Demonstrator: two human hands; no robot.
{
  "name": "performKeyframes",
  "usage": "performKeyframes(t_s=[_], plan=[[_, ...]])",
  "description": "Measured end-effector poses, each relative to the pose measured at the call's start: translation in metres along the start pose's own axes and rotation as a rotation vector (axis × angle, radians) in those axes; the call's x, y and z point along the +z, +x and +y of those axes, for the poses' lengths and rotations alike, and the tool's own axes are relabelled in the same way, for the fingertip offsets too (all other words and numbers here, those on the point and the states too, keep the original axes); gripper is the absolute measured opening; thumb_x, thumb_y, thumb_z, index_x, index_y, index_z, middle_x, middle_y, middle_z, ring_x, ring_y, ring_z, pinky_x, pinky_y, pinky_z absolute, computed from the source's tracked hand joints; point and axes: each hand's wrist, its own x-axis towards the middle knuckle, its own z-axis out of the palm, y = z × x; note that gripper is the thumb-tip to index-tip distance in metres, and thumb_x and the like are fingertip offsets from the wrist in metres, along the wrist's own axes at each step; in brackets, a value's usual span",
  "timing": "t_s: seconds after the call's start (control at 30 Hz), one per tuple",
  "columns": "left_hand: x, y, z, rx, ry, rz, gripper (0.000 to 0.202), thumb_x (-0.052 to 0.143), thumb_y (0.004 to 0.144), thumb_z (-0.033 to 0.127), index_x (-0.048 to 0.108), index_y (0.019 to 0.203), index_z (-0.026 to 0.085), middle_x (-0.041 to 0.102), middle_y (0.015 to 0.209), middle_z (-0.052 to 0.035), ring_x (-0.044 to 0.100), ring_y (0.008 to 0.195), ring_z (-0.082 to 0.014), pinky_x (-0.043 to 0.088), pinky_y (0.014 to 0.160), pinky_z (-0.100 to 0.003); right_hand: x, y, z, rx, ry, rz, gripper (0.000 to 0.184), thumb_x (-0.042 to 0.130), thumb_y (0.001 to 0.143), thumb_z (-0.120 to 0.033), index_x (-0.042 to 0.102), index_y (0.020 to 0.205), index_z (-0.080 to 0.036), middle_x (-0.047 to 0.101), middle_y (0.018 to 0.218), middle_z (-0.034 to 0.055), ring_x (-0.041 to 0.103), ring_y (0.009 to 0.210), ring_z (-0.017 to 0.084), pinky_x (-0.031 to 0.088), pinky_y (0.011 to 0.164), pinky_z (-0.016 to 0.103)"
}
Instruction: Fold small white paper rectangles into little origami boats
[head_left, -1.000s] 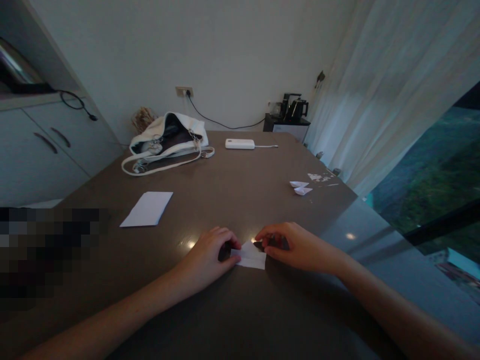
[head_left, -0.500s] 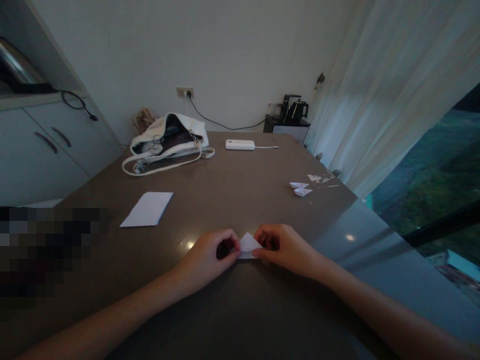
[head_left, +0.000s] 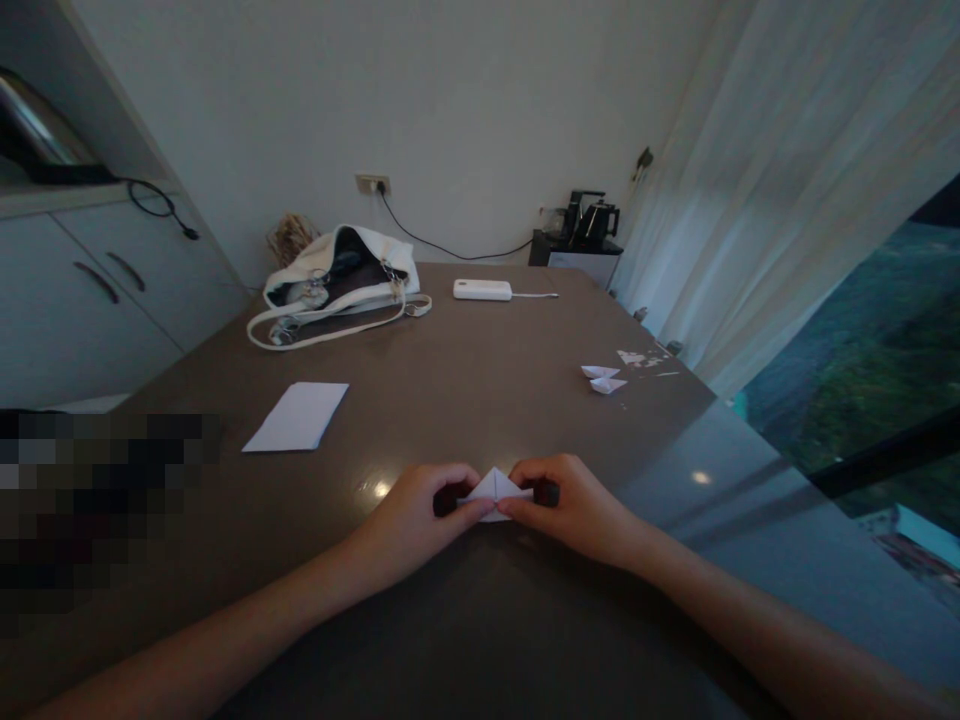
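Observation:
A small folded white paper [head_left: 495, 484] with a pointed top and a crease down its middle is held low over the brown table. My left hand [head_left: 429, 506] pinches it from the left, thumb pressed on its front near the centre. From the other side my right hand [head_left: 564, 500] grips it the same way, and the two thumb tips almost meet. Fingers partly hide the paper's sides. Further off to the right lie two small folded paper boats [head_left: 604, 380], close together. To the left rests a stack of white paper sheets [head_left: 297, 418].
Paper scraps [head_left: 637, 358] lie by the table's right edge. At the back are a white handbag [head_left: 360, 285] with a looped strap and a white power bank [head_left: 482, 290] with a short cable. A black kettle [head_left: 598, 220] stands beyond the table's far end.
Both thumbs have slid inward along the paper's front to its centre. The paper's side corners now show spread outward. My view has shifted very slightly.

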Motion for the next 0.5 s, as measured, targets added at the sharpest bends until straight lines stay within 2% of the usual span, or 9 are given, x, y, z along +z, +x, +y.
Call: performKeyframes(t_s=[0.2,0.33,0.5], plan=[[-0.0007,0.0020,-0.0033,-0.050,-0.063,-0.007,0.029,0.050,0.086,0.038,0.065,0.075,0.015,0.060,0.065,0.0005,0.055,0.063,-0.0140,0.038,0.058,-0.023,0.0002,0.0005,0.0004,0.050,0.065,0.011,0.024,0.056,0.085,-0.033,0.065,0.075,-0.013,0.052,0.060,-0.0023,0.044,0.055,0.009,0.030,0.050,0.020],[-0.0017,0.0013,-0.0028,-0.027,0.016,0.019,0.029,0.049,0.087,0.037,0.066,0.076,0.016,0.062,0.066,0.0007,0.056,0.064,-0.0141,0.037,0.059,-0.023,-0.0006,0.0005,0.0023,0.001,0.040,0.021,0.024,0.056,0.086,-0.032,0.064,0.073,-0.013,0.051,0.061,-0.0022,0.045,0.056,0.009,0.031,0.051,0.020],[-0.0019,0.0006,-0.0033,-0.020,0.120,0.027,0.031,0.047,0.089,0.038,0.066,0.075,0.017,0.063,0.065,0.0017,0.055,0.062,-0.0133,0.035,0.058,-0.022,-0.0035,-0.0002,-0.0001,-0.084,-0.060,0.054,0.022,0.056,0.087,-0.028,0.066,0.074,-0.013,0.057,0.070,0.0012,0.050,0.062,0.010,0.036,0.057,0.022]])
